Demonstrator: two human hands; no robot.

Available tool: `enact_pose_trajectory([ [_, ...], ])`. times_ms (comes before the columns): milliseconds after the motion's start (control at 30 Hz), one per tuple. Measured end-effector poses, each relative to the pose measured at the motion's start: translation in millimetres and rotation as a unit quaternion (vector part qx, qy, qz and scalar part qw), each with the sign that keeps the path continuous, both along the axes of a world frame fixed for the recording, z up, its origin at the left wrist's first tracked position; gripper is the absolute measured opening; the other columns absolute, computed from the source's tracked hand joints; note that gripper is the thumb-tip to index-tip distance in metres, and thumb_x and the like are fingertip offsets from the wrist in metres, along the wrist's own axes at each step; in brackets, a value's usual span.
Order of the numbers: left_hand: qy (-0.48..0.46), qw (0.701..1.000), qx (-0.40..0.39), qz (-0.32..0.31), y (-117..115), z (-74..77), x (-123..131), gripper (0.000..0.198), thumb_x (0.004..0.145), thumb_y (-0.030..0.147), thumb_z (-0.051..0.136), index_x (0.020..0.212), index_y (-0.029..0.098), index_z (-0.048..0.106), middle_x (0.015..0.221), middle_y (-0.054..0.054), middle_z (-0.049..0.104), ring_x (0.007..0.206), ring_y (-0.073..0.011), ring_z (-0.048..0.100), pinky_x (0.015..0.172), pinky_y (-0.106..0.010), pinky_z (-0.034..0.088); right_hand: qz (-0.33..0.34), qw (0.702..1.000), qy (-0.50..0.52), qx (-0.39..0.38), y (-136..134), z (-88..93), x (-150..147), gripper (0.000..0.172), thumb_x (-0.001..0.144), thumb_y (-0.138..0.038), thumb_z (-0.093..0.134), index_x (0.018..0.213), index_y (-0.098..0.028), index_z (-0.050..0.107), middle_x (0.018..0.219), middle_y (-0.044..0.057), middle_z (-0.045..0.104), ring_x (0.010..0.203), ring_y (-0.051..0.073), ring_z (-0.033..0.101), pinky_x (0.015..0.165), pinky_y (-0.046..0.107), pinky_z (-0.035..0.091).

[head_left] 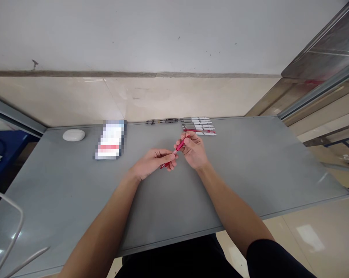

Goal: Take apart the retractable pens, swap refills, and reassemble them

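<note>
Over the middle of the table, both hands hold a red pen [180, 146] that slants between them. My left hand [151, 163] pinches its lower part, with a red end showing below the fingers. The fingers of my right hand [196, 151] are closed round its upper red part. Whether the pen is whole or in two parts, I cannot tell. Just beyond my right hand lies a row of several white and grey pens [201, 123], with a red one among them. Left of that row, a few dark, see-through pens [162, 121] lie along the wall.
A pixelated, phone-like slab [110, 139] lies left of my hands. Farther left is a smooth white oval object [74, 135], like a computer mouse. A white cable [19, 220] curves over the near left corner. The wall [174, 96] borders the grey table [249, 166] at the back.
</note>
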State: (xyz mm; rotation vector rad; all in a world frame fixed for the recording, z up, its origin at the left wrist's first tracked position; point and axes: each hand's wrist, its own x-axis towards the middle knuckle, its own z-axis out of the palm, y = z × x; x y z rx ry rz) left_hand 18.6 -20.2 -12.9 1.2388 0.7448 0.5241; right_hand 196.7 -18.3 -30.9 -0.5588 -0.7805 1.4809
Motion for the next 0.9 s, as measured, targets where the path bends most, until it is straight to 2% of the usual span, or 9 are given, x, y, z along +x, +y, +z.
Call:
enact_pose_trajectory([
  [100, 0.000, 1.000, 0.025, 0.013, 0.2, -1.9, 1.3, 0.026, 0.083, 0.040, 0.064, 0.084, 0.014, 0.069, 0.075, -0.004, 0.066, 0.066, -0.0121, 0.058, 0.064, -0.027, 0.047, -0.014, 1.000, -0.012, -0.012, 0.5, 0.3, -1.3, 0.018, 0.069, -0.028, 0.077, 0.077, -0.025, 0.061, 0.076, -0.007, 0.061, 0.068, 0.010, 0.064, 0.060, 0.027, 0.055],
  [267, 0.031, 0.992, 0.097, 0.071, 1.9, -7.4, 4.1, 0.026, 0.080, 0.039, 0.067, 0.090, 0.015, 0.070, 0.072, -0.002, 0.064, 0.065, -0.0117, 0.057, 0.067, -0.028, 0.049, -0.056, 0.998, -0.024, -0.028, 2.7, -0.1, -3.2, 0.018, 0.070, -0.028, 0.076, 0.076, -0.025, 0.060, 0.073, -0.007, 0.061, 0.067, 0.010, 0.064, 0.062, 0.027, 0.055],
  [367, 0.040, 0.990, 0.104, 0.086, 2.1, -7.3, 5.3, 0.028, 0.078, 0.040, 0.068, 0.092, 0.015, 0.070, 0.072, -0.002, 0.064, 0.065, -0.0126, 0.058, 0.067, -0.029, 0.050, -0.063, 0.997, -0.032, -0.039, 3.1, 0.5, -3.8, 0.020, 0.068, -0.029, 0.077, 0.076, -0.025, 0.060, 0.075, -0.007, 0.062, 0.068, 0.011, 0.064, 0.063, 0.027, 0.056],
  [567, 0.011, 0.998, 0.057, 0.040, 0.2, -1.2, 3.9, 0.028, 0.082, 0.041, 0.064, 0.083, 0.014, 0.068, 0.075, -0.004, 0.065, 0.065, -0.0122, 0.058, 0.065, -0.028, 0.049, -0.035, 0.998, -0.034, -0.031, 0.5, 2.0, -2.0, 0.018, 0.068, -0.031, 0.077, 0.078, -0.025, 0.065, 0.079, -0.005, 0.066, 0.070, 0.011, 0.065, 0.063, 0.028, 0.056],
  [733, -0.010, 1.000, 0.008, 0.000, -0.9, 0.1, 1.4, 0.029, 0.085, 0.042, 0.062, 0.090, 0.014, 0.068, 0.077, -0.005, 0.065, 0.068, -0.0135, 0.060, 0.064, -0.027, 0.049, -0.022, 0.999, -0.020, -0.021, 0.0, 0.8, -0.5, 0.015, 0.068, -0.030, 0.077, 0.074, -0.024, 0.064, 0.075, -0.006, 0.066, 0.066, 0.010, 0.064, 0.060, 0.026, 0.055],
  [900, 0.014, 0.997, 0.066, 0.026, 0.6, -4.9, 2.8, 0.027, 0.084, 0.041, 0.063, 0.083, 0.014, 0.068, 0.074, -0.003, 0.064, 0.066, -0.0123, 0.058, 0.066, -0.028, 0.050, -0.057, 0.997, -0.050, -0.034, 1.6, 0.6, -2.6, 0.018, 0.068, -0.032, 0.077, 0.073, -0.024, 0.061, 0.070, -0.006, 0.065, 0.064, 0.011, 0.064, 0.059, 0.027, 0.055],
])
